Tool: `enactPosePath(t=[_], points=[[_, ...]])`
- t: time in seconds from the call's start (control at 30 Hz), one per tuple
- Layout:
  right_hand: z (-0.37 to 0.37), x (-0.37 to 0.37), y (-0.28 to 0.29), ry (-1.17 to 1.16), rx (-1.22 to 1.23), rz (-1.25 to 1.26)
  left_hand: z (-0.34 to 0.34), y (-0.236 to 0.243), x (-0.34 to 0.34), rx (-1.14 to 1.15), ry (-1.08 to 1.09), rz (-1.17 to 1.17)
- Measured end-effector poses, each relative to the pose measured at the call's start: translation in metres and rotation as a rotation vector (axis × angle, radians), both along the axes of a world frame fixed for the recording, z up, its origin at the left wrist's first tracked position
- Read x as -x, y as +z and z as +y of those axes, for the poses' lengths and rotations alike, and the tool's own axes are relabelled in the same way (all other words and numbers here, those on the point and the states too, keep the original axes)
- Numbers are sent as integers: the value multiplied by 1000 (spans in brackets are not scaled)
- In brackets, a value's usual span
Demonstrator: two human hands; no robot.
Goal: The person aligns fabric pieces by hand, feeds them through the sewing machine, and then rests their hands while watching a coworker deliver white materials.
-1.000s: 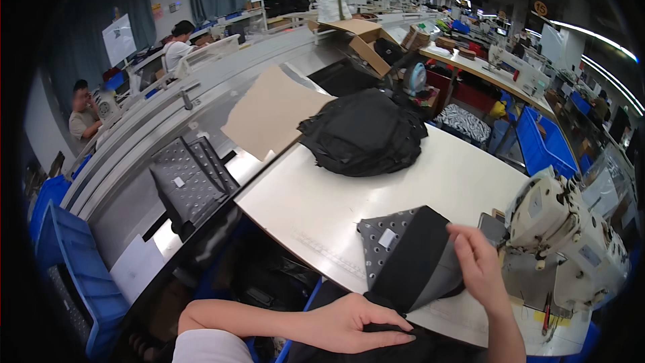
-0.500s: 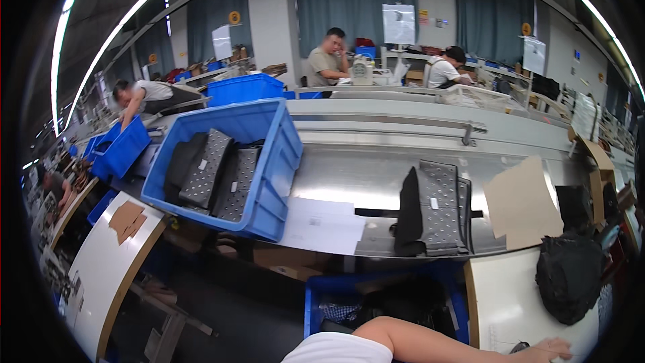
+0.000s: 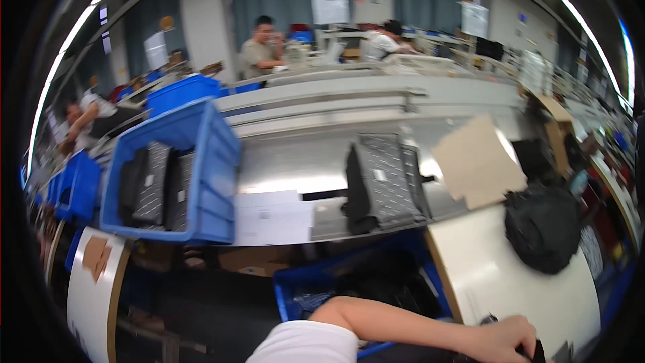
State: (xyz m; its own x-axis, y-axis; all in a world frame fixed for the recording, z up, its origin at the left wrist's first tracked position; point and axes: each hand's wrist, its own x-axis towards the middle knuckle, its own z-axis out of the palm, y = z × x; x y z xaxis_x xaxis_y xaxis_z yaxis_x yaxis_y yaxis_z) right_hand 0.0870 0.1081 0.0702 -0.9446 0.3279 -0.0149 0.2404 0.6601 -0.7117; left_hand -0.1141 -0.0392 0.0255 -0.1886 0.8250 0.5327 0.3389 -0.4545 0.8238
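**Bare left hand (image 3: 500,340) at a dark, soft-looking fabric piece (image 3: 538,351)**

Your left hand's fingers curl at the fabric piece, low on the right beside the smooth white tabletop (image 3: 474,272); blur hides whether you grip it. Your right hand is out of view. The piece likely handles light and limp, folding easily: pinch it flat along an edge. A rounded black cloth bundle (image 3: 543,228) lies farther up the tabletop.

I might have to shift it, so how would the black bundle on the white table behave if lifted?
The black bundle would probably sag, since its surface looks creased and its outline uneven. It seems unlikely to roll if pushed, as it rests broadly on the white table.
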Motion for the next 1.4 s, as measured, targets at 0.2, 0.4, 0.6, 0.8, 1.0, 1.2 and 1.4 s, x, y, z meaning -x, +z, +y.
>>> enactPosePath(t=[0.2,0.4,0.6,0.8,1.0,1.2,1.4], points=[[-18,27,-3,-144,409,77,3,-3,16,193,59,-100],[-5,10,-21,-138,606,88,14,-7,0,274,123,-111],[-10,1,-8,-97,328,103,13,-6,-13,148,101,48],[-15,-11,-4,-78,149,179,11,-2,-3,200,35,-159],[-26,-24,-8,-13,183,231,9,43,16,507,-273,293],[-11,24,-109,-388,1256,408,112,88,45,287,-179,1265],[34,-6,-137,-510,1090,767,144,43,-64,101,-445,1136]])
